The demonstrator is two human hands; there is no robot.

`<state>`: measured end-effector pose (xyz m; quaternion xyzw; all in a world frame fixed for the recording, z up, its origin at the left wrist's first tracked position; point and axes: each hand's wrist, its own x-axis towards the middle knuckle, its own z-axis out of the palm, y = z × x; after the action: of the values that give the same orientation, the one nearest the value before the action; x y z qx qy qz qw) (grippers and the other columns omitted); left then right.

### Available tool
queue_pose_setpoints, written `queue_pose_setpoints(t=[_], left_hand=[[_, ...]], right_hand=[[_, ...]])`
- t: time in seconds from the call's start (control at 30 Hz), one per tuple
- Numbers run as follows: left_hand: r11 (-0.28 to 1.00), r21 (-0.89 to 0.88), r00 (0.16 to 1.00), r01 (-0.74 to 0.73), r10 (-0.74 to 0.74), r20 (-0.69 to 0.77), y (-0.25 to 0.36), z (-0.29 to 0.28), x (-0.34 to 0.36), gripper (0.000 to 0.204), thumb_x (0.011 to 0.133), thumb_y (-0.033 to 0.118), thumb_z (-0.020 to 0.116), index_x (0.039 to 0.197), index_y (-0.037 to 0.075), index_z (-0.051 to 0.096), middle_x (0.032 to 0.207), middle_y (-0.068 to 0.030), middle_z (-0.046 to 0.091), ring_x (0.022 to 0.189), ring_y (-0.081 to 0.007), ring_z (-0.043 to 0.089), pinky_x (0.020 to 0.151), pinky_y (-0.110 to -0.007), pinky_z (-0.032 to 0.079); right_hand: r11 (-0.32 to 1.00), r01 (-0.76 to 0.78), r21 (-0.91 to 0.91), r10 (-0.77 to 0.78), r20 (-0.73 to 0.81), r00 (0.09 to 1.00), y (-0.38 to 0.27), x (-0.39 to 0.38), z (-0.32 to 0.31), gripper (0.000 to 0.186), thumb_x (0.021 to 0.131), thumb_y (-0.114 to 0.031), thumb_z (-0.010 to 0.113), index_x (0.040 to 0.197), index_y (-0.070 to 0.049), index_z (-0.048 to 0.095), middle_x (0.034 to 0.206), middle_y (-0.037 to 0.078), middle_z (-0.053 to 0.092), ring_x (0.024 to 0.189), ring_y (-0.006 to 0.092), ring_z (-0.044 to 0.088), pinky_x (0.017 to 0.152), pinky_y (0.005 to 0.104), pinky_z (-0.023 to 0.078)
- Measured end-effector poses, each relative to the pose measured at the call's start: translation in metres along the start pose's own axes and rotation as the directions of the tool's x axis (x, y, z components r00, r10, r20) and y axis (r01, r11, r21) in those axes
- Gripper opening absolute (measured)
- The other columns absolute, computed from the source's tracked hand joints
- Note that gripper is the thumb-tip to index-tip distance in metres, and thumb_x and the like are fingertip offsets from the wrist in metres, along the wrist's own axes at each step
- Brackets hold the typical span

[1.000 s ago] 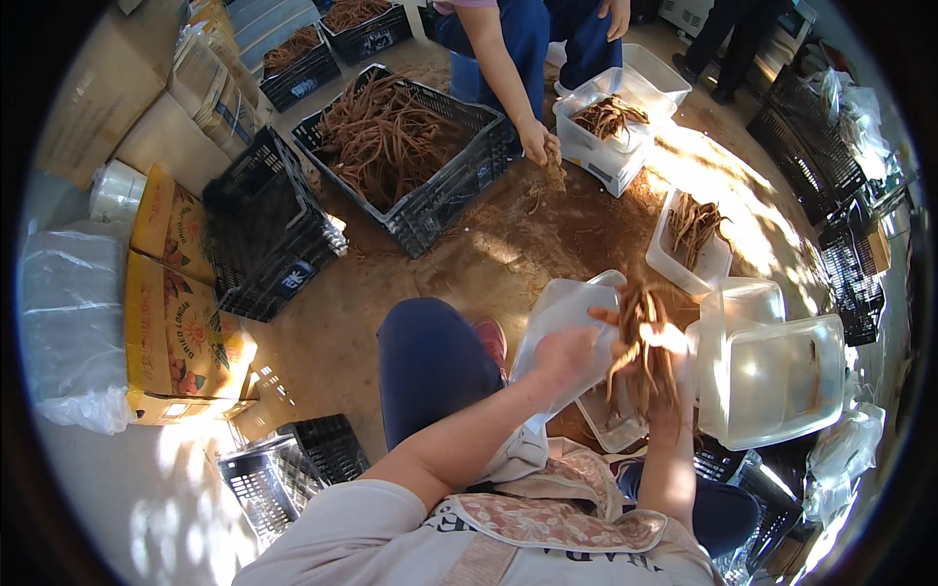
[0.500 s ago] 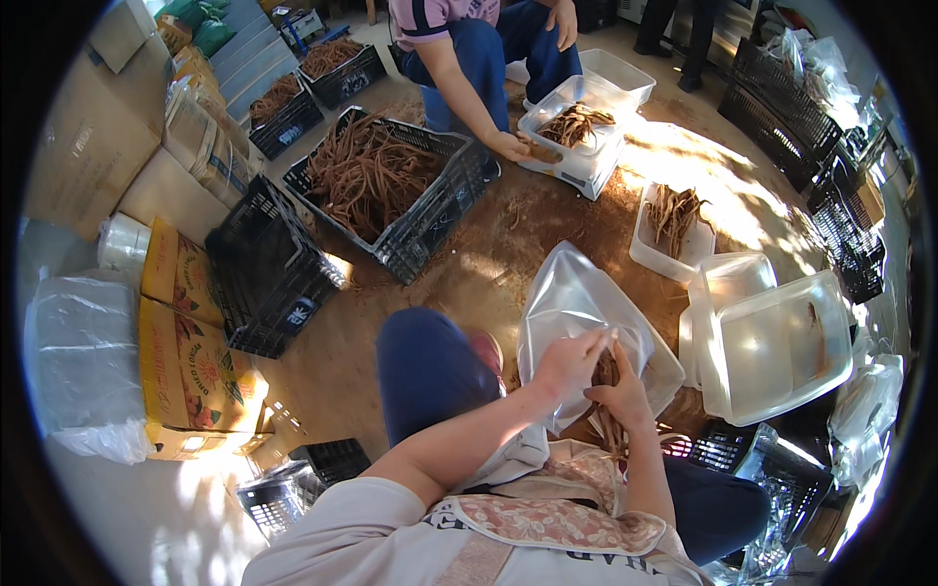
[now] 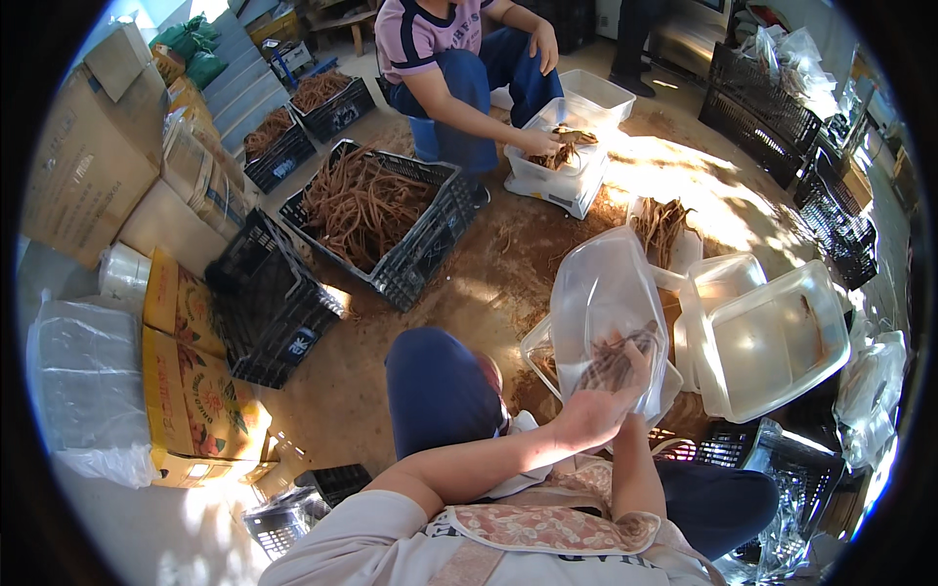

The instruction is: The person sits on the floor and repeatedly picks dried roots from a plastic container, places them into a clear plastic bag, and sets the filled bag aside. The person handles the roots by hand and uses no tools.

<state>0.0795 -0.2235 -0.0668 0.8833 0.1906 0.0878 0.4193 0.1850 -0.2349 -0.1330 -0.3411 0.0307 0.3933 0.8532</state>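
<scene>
In front of me a clear plastic bag (image 3: 601, 278) is held up at a tilt, with a bundle of brown roots (image 3: 611, 352) inside its lower part. My left hand (image 3: 591, 415) grips the near, lower end of the bag. My right hand (image 3: 637, 376) is partly hidden behind my left hand and the plastic, its fingers around the roots through or within the bag; I cannot tell which. Behind the bag a translucent tray (image 3: 537, 347) rests low, and another tray of loose roots (image 3: 664, 220) stands beyond it.
A co-worker's hand (image 3: 542, 142) reaches into a root-filled container (image 3: 576, 181). A crate of roots (image 3: 420, 264) stands ahead, another crate (image 3: 264, 342) and yellow cartons (image 3: 200, 400) at my left. Stacked translucent bins (image 3: 772, 352) sit at my right, black crates (image 3: 743, 107) farther back.
The bag has risen and tilted upright, with the roots now higher inside it. My left hand has moved lower on it. The co-worker's hand has moved from beside the container into it.
</scene>
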Motion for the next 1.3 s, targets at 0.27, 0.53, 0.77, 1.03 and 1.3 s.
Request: queue_pose_setpoints(t=[0.27, 0.53, 0.77, 1.03, 1.3], left_hand=[[0.954, -0.063, 0.950, -0.295, 0.299, 0.084, 0.017, 0.028, -0.026, 0.015, 0.091, 0.016, 0.042, 0.098, 0.005, 0.050, 0.064, -0.0181, 0.055, 0.059, -0.0361, 0.057, 0.050, -0.046, 0.042], [0.989, 0.041, 0.989, -0.142, 0.141, 0.038, 0.002, 0.024, -0.037, 0.041, 0.080, 0.017, 0.055, 0.115, 0.003, 0.041, 0.063, -0.0184, 0.058, 0.058, -0.0370, 0.058, 0.049, -0.047, 0.043], [0.924, 0.371, 0.954, -0.089, 0.186, -0.236, -0.033, 0.001, -0.061, 0.025, 0.066, 0.001, 0.054, 0.091, 0.001, 0.049, 0.075, -0.0160, 0.052, 0.069, -0.0359, 0.054, 0.061, -0.044, 0.045], [0.990, 0.088, 0.813, -0.109, 0.140, -0.565, -0.030, 0.007, -0.020, 0.005, 0.075, 0.003, 0.053, 0.077, 0.003, 0.048, 0.075, -0.0181, 0.052, 0.069, -0.0378, 0.053, 0.059, -0.045, 0.044], [0.948, 0.038, 0.928, -0.317, 0.318, -0.195, -0.002, 0.036, -0.017, 0.020, 0.081, 0.018, 0.059, 0.071, 0.004, 0.051, 0.064, -0.0159, 0.054, 0.059, -0.0369, 0.056, 0.050, -0.042, 0.045]], right_hand=[[0.991, 0.013, -0.133, -0.031, -0.132, 0.991, 0.007, 0.024, 0.005, 0.027, 0.082, -0.017, 0.057, 0.104, -0.002, 0.052, 0.084, 0.012, 0.058, 0.065, 0.0213, 0.059, 0.056, 0.0282, 0.049], [0.989, -0.092, -0.115, 0.081, -0.099, 0.992, 0.022, 0.036, -0.029, 0.022, 0.082, -0.016, 0.057, 0.098, -0.002, 0.054, 0.080, 0.011, 0.058, 0.061, 0.0199, 0.057, 0.052, 0.0267, 0.047], [0.995, -0.076, -0.067, 0.070, -0.079, 0.994, 0.015, 0.033, -0.033, 0.014, 0.084, -0.016, 0.058, 0.088, -0.003, 0.056, 0.067, 0.007, 0.056, 0.050, 0.0167, 0.053, 0.043, 0.0244, 0.041], [0.982, -0.010, -0.190, -0.023, -0.172, 0.985, 0.018, 0.028, -0.005, 0.027, 0.084, -0.028, 0.059, 0.079, -0.002, 0.058, 0.065, 0.009, 0.059, 0.049, 0.0206, 0.055, 0.044, 0.0265, 0.044], [0.969, -0.094, -0.228, 0.067, -0.122, 0.990, 0.026, 0.039, -0.012, 0.027, 0.085, -0.027, 0.058, 0.083, 0.000, 0.057, 0.068, 0.012, 0.060, 0.050, 0.0236, 0.057, 0.043, 0.0294, 0.046]])
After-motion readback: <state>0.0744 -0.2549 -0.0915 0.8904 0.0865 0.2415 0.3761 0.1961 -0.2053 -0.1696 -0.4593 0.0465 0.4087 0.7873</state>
